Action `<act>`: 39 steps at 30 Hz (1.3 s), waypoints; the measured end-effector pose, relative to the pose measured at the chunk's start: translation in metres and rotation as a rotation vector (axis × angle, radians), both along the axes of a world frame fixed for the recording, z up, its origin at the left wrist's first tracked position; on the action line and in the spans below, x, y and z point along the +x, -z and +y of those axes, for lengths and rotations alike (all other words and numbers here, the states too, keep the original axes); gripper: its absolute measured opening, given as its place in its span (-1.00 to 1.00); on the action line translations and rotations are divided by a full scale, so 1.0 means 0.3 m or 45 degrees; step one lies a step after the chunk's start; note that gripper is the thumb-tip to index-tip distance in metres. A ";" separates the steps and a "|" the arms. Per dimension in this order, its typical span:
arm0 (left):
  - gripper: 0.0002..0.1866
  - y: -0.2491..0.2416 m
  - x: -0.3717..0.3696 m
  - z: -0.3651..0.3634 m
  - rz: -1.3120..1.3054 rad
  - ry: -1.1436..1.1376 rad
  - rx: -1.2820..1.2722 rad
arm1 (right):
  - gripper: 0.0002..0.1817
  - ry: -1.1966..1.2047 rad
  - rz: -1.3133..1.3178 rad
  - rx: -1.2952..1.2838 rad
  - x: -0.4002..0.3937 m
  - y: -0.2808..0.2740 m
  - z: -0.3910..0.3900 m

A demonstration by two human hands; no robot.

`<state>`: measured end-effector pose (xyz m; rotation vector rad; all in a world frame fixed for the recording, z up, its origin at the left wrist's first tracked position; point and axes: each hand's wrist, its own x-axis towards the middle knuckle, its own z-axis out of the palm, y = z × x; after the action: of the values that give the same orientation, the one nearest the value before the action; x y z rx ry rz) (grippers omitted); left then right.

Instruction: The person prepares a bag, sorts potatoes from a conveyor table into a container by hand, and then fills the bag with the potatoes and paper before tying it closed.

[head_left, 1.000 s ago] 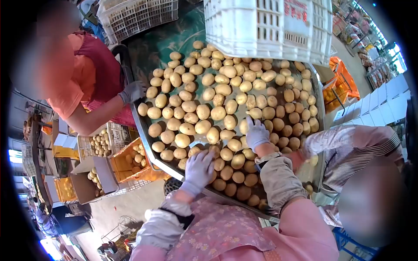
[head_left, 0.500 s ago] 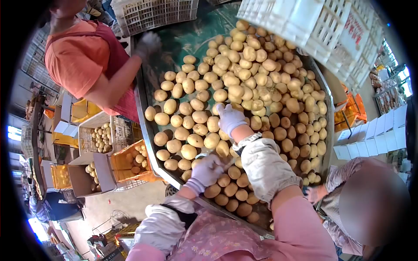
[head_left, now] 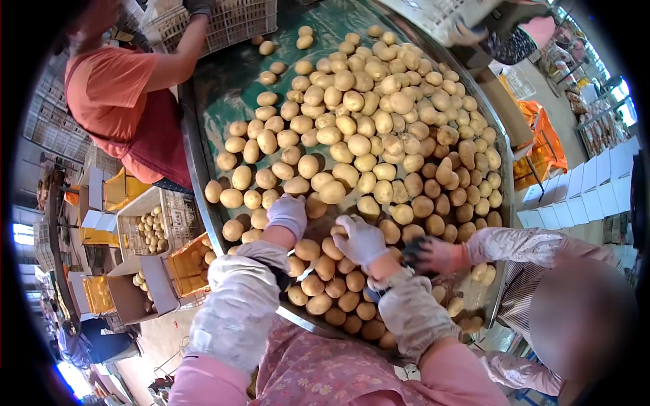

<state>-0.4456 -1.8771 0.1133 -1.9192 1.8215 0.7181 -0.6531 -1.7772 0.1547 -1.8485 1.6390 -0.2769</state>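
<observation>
Pale and brown potatoes [head_left: 365, 125] cover much of a metal-edged sorting table [head_left: 201, 183] with a green surface. My left hand [head_left: 288, 213], in a pale lavender glove, reaches among them. Its fingers lie beside a brown potato [head_left: 315, 206] and are partly hidden, with no grip on it visible. To the right, my right hand [head_left: 362, 242], gloved alike, hovers low over the table with its fingers apart and nothing seen in them. Just below both hands, more brown potatoes [head_left: 336, 287] lie packed at the near edge.
At right a co-worker's dark-gloved hand [head_left: 430, 256] reaches in close to my right hand. Another person in an orange shirt [head_left: 108, 84] holds a white crate [head_left: 240, 27] at the far left. A second crate [head_left: 443, 17] is at the far right. Boxes [head_left: 132, 291] stand left.
My left hand has moved up and left into the potatoes; my right hand has drawn back toward me. The co-worker's hand has reached in. The far-right crate has shifted away and more potatoes have spread.
</observation>
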 end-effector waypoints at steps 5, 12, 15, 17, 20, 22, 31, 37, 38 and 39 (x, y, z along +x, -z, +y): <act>-0.48 -0.330 0.110 -0.034 0.597 0.101 -0.034 | -0.62 0.696 -1.326 0.555 -0.310 -0.028 0.203; -0.11 -0.231 0.025 -0.362 0.674 -0.509 -0.205 | -0.44 0.738 -0.499 0.056 -0.466 -0.067 0.024; -0.08 -0.248 -0.027 -0.371 0.495 -0.140 0.037 | -0.34 0.612 -0.280 -0.063 -0.427 -0.092 -0.156; -0.11 -0.269 -0.066 -0.343 0.410 0.123 0.160 | -0.29 0.362 -0.037 0.034 -0.404 -0.061 -0.240; -0.17 -0.296 -0.138 -0.279 0.199 0.635 0.066 | -0.24 0.397 0.133 0.175 -0.319 -0.033 -0.232; -0.13 -0.294 -0.193 -0.233 0.222 0.536 0.215 | -0.22 0.298 0.055 0.410 -0.314 -0.062 -0.176; -0.07 -0.278 -0.186 -0.044 0.270 0.743 0.423 | -0.32 -0.094 0.395 0.416 -0.288 -0.049 0.057; -0.55 -0.175 -0.016 0.223 1.464 -0.076 0.691 | -0.12 0.290 0.070 0.198 -0.367 -0.212 -0.153; -0.63 -0.182 0.000 0.285 1.826 -0.250 0.482 | -0.11 0.574 -0.062 0.103 -0.380 -0.290 -0.219; -0.61 -0.157 0.048 0.319 2.088 -0.464 0.713 | -0.19 0.548 0.170 -0.314 -0.415 -0.245 -0.297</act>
<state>-0.4311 -1.7815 0.1603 -1.1166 1.3984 3.0928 -0.7774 -1.8662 0.2281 -1.6962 2.1745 -0.5708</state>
